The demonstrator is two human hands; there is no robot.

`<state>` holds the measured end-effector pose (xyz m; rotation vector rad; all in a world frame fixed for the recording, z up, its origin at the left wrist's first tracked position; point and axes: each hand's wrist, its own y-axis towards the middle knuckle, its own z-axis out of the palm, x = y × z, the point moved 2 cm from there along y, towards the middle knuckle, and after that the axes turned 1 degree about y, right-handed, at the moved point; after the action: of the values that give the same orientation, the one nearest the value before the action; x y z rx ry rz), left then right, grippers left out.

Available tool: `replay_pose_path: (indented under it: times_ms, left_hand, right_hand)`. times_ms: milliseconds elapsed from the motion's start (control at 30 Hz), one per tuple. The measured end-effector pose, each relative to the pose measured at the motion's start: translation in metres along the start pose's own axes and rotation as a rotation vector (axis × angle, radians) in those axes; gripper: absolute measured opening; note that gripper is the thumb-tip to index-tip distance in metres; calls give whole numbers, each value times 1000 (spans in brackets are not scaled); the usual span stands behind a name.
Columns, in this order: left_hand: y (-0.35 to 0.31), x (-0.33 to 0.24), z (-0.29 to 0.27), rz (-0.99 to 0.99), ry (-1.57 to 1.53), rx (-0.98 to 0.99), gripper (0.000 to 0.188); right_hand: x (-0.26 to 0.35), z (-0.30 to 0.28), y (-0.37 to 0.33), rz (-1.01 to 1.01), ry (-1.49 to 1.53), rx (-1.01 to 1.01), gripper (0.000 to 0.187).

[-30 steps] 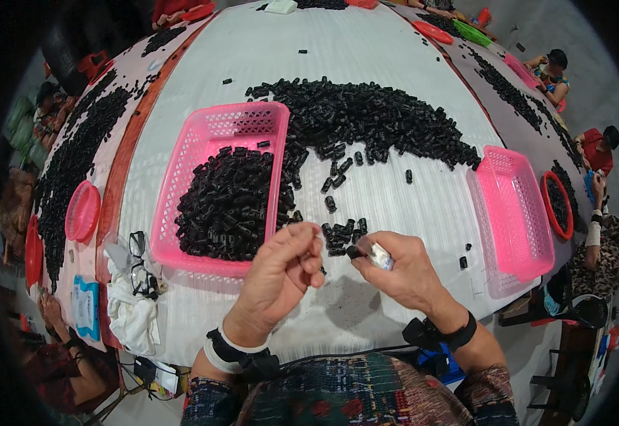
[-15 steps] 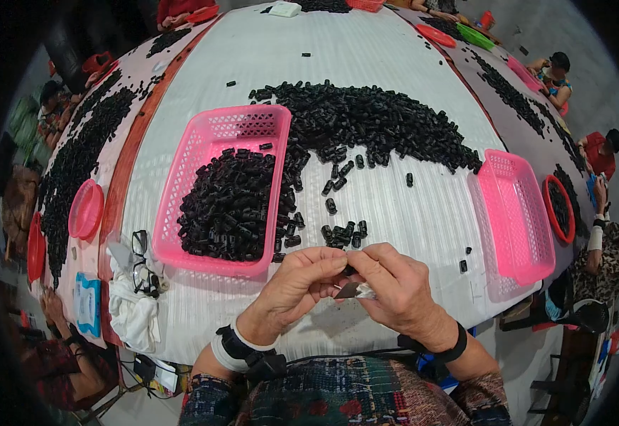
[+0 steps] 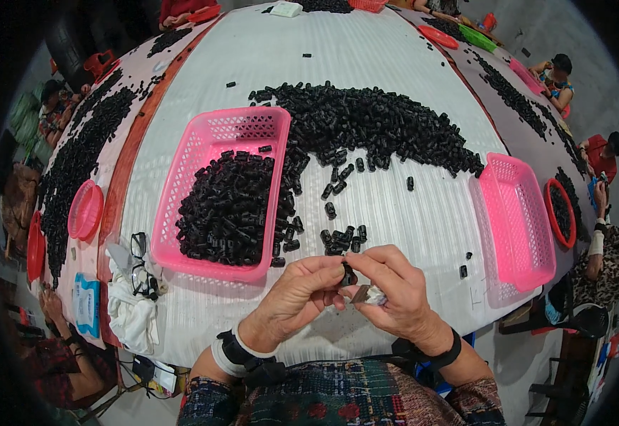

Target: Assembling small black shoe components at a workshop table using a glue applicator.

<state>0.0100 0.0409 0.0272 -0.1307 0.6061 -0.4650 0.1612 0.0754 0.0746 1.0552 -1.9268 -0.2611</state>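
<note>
Between my fingertips, in front of my body, is a small black cylindrical plastic part (image 3: 348, 275). My left hand (image 3: 291, 292) pinches it between thumb and fingers. My right hand (image 3: 403, 297) is closed round a short flat blade (image 3: 360, 293) with a white wrapped end, its tip close to the part. The right index finger reaches to the part's top. Just beyond my fingers lies a small cluster of black parts (image 3: 338, 240). To the left, a pink basket (image 3: 281, 184) holds a heap of the same parts.
A wide pile of black parts (image 3: 380, 124) stretches across the white table. At the right edge stands another pink basket (image 3: 518, 220). Eyeglasses (image 3: 139, 266) and a white cloth (image 3: 130, 312) lie at the left, beside a blue packet (image 3: 88, 304). Other people sit along both sides.
My hands have turned slightly, so more of the black part shows between my fingers. The blade has shifted a little to the right and tilted.
</note>
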Motion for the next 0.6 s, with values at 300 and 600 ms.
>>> replay_pose_path:
  times_ms: [300,600]
  left_hand:
    - [1,4,3,31,-56,-73,20]
    - [0,4,3,48,-26,20,20]
  right_hand:
    - [5,8,-6,-200,-236,-196,38]
    - [9,8,-10,-234,-285,-187,41]
